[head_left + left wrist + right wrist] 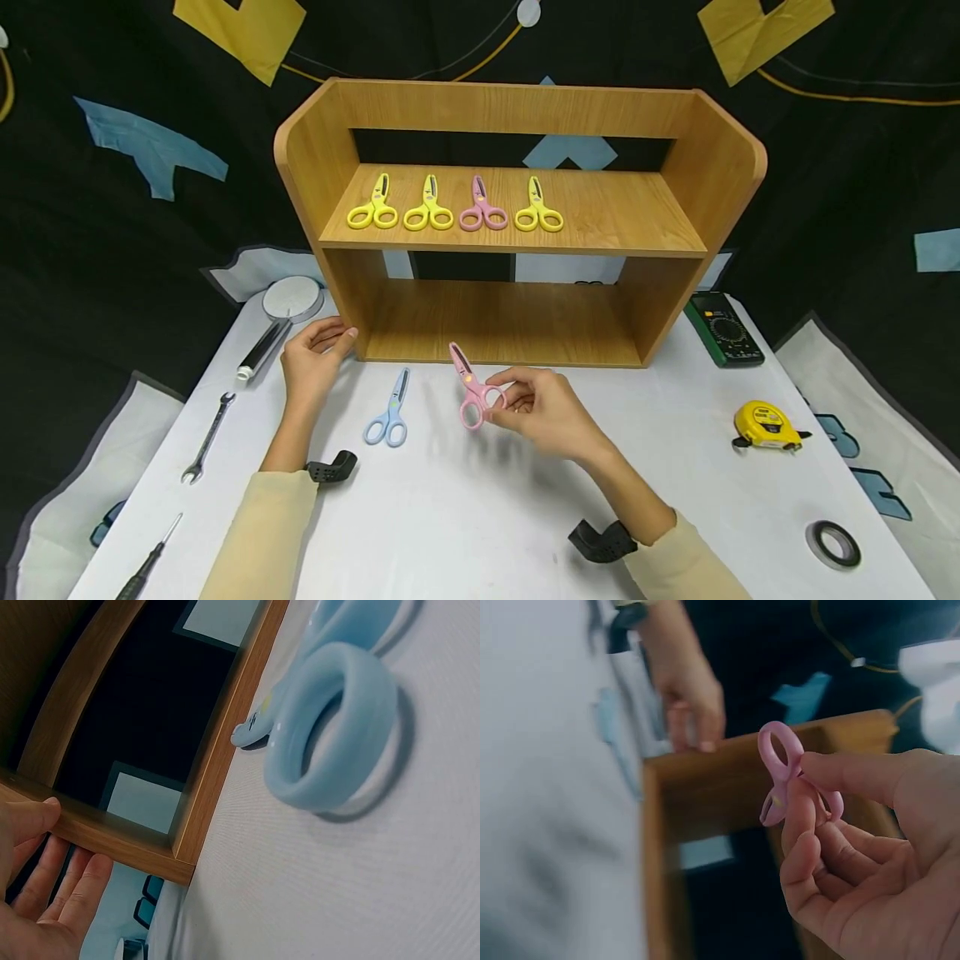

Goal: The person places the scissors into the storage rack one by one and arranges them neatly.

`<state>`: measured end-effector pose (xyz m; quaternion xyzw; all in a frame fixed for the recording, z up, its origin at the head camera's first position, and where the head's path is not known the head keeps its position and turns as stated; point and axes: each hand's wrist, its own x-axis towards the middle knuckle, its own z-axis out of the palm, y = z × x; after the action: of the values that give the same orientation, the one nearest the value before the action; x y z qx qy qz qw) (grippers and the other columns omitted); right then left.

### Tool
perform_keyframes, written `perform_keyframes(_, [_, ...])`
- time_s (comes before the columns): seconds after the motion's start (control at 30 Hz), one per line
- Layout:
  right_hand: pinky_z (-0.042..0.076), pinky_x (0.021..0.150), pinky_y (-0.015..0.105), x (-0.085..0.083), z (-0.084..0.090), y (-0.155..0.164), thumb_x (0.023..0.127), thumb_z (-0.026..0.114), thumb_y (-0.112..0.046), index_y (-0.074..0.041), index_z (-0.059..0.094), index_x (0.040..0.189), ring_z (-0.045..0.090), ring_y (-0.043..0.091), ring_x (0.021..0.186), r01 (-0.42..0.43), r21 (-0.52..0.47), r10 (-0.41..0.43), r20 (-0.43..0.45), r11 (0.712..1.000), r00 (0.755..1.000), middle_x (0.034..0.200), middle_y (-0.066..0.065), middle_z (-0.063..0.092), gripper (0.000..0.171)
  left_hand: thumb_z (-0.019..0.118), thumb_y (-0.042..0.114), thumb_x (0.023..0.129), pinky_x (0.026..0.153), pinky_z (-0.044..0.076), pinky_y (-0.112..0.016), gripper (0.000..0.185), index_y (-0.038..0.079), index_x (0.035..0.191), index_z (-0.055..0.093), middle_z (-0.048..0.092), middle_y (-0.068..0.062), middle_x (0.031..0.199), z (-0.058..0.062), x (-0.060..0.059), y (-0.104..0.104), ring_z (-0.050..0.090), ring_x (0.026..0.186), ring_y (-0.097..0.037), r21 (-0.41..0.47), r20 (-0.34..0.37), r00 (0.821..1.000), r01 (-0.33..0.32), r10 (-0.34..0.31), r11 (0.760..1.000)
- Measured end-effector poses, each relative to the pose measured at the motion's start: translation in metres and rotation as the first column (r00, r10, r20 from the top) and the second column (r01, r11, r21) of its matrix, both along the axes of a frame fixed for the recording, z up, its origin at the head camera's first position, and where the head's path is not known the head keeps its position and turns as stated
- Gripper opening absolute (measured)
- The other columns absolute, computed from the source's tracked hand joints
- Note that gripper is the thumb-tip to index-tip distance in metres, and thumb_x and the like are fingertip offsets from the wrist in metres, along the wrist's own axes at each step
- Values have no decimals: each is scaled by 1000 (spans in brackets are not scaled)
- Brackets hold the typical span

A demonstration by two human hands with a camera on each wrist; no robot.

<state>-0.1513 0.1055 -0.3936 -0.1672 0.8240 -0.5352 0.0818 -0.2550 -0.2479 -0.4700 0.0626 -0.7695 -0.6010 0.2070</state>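
In right wrist view, pink scissors (784,774) blades hidden

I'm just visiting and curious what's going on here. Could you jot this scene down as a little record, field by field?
Right hand: holds pink scissors by the handles, above the table
Left hand: fingers rest against the wooden shelf's lower left corner
Blue scissors: lie flat on the white table, between the hands
Upper shelf: three yellow scissors and one pink pair in a row
Table's right side: yellow tape measure, green multimeter, tape roll
Table's left side: wrench, screwdriver
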Motion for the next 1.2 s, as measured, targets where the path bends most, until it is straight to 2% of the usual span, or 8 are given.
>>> perform_keyframes(0.2, [56,67,24,4,50,35,87,83,-8,-8,72,120,65,21,78,29,-48,-33,-98,998,995,87,6,70,35,82,17,90,75,58,-10,38,2,123,72,75,-18,114,-1,-1,0,72,93,-4,5,-9,1000,-3,3,1000])
perform_keyframes(0.33, [59,71,22,-1,87,60,89,81,-8,-6,70,124,65,21,81,77,-54,-85,-173,996,981,94,10,69,37,82,17,90,75,58,-10,37,2,122,73,76,-17,114,-1,0,1,72,92,-3,-5,-11,1000,-11,11,1000])
perform_keyframes(0.47, [57,75,17,-15,122,82,92,80,-17,-8,67,130,62,19,86,186,-4,-183,-215,982,959,100,7,68,41,82,18,90,75,58,-10,37,3,123,73,75,-18,115,-1,1,1,71,91,-2,-17,-4,1000,-15,15,1000])
perform_keyframes(0.6, [52,71,15,-42,145,98,93,78,-24,-12,67,134,59,17,88,309,0,-301,-225,951,927,98,-4,70,45,82,18,90,74,59,-11,36,4,122,73,75,-21,116,-1,1,0,71,91,-3,-5,4,1000,-13,13,1000])
perform_keyframes(0.73, [52,68,14,-76,155,108,93,77,-29,-11,66,137,57,15,86,391,5,-382,-201,921,902,90,-10,69,48,82,18,90,74,59,-12,36,4,122,73,74,-20,116,-1,-1,-1,72,92,-4,1,24,1000,-16,16,1000])
perform_keyframes(0.9, [54,69,14,-110,155,111,96,74,-30,-8,62,139,60,14,86,403,65,-392,-136,913,910,92,-3,70,50,81,14,90,75,59,-12,36,1,122,73,74,-20,115,6,1,1,72,92,-5,16,41,999,-24,23,1000])
perform_keyframes(1.07, [51,70,16,-127,149,109,99,71,-32,-7,62,139,58,16,93,388,155,-372,-122,909,920,97,2,67,49,79,7,90,74,60,-13,34,-5,121,71,74,-19,110,19,9,8,72,90,-7,32,28,1000,-7,6,999])
perform_keyframes(1.2, [47,75,25,-131,146,107,99,69,-39,-10,63,140,48,19,105,398,243,-375,-135,885,917,111,5,60,51,80,9,90,75,59,-13,35,-3,121,72,74,-16,109,13,6,6,72,90,-7,32,27,1000,-5,4,999])
